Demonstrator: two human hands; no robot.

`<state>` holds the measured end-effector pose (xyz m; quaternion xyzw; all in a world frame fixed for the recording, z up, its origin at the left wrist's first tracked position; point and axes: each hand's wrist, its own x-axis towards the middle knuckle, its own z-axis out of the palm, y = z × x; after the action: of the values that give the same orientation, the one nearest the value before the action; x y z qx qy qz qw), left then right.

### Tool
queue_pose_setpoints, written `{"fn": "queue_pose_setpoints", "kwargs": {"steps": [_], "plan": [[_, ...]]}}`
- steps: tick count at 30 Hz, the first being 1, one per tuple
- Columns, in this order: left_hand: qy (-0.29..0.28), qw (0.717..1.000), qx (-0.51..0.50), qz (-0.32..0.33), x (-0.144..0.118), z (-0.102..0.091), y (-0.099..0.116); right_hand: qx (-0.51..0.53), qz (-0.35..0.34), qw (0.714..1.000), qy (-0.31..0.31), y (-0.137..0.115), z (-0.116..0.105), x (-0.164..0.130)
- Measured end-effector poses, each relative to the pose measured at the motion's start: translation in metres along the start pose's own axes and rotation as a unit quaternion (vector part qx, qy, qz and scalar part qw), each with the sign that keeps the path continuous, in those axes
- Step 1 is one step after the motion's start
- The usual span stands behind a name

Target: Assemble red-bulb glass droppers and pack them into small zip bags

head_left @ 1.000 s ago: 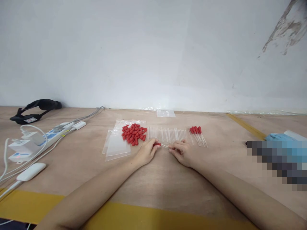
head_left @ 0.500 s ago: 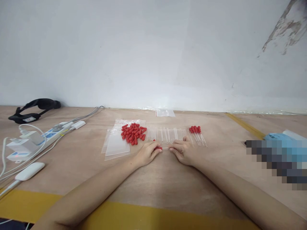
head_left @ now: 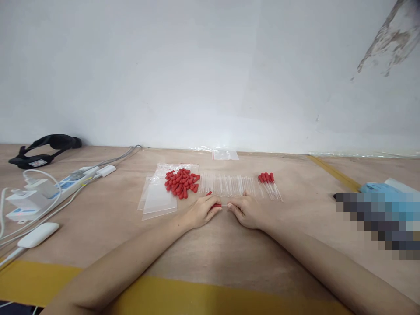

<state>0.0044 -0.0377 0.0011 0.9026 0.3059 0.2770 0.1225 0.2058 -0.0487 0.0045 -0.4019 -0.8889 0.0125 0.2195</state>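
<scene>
My left hand (head_left: pixel 204 211) is closed on a red rubber bulb (head_left: pixel 217 204), whose open end points right. The fingers of my right hand (head_left: pixel 244 211) pinch a thin clear dropper tube (head_left: pixel 224 205), its left end at the bulb. Whether the tube sits inside the bulb cannot be made out. Another red bulb (head_left: pixel 209 193) shows just behind my left fingers. Beyond my hands lies a row of clear dropper tubes (head_left: pixel 226 184), with a heap of red bulbs (head_left: pixel 182 183) to its left. Several droppers with red bulbs fitted (head_left: pixel 269 183) lie side by side to the right.
Clear plastic bags (head_left: pixel 159 203) lie under and beside the bulb heap, and a small bag (head_left: pixel 225 155) lies by the wall. At left are a power strip (head_left: pixel 67 187) with plugs and cables, a white device (head_left: pixel 38 235) and a black headset (head_left: pixel 46 151). A blue item (head_left: pixel 377 187) sits at right.
My right hand has moved slightly left, toward my left hand, so less of the tube shows between them. My left hand keeps its grip on the bulb.
</scene>
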Motion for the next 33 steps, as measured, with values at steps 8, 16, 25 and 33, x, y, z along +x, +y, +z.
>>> {"fn": "queue_pose_setpoints", "kwargs": {"steps": [8, 16, 25, 33], "plan": [[0.112, 0.991, 0.07, -0.015, -0.005, -0.016, -0.006, 0.052, 0.042, 0.997, -0.028, 0.009, -0.033, 0.008], [0.125, 0.979, 0.093, -0.131, -0.009, -0.018, -0.021, -0.07, 0.42, 0.9, 0.093, 0.08, -0.056, -0.005], [0.111, 0.981, 0.101, -0.126, -0.006, -0.012, -0.024, -0.149, 0.489, 0.858, 0.044, 0.097, -0.051, -0.016], [0.142, 0.976, 0.101, -0.131, -0.003, -0.012, -0.017, -0.133, 0.486, 0.863, 0.038, 0.099, -0.047, -0.016]]}}
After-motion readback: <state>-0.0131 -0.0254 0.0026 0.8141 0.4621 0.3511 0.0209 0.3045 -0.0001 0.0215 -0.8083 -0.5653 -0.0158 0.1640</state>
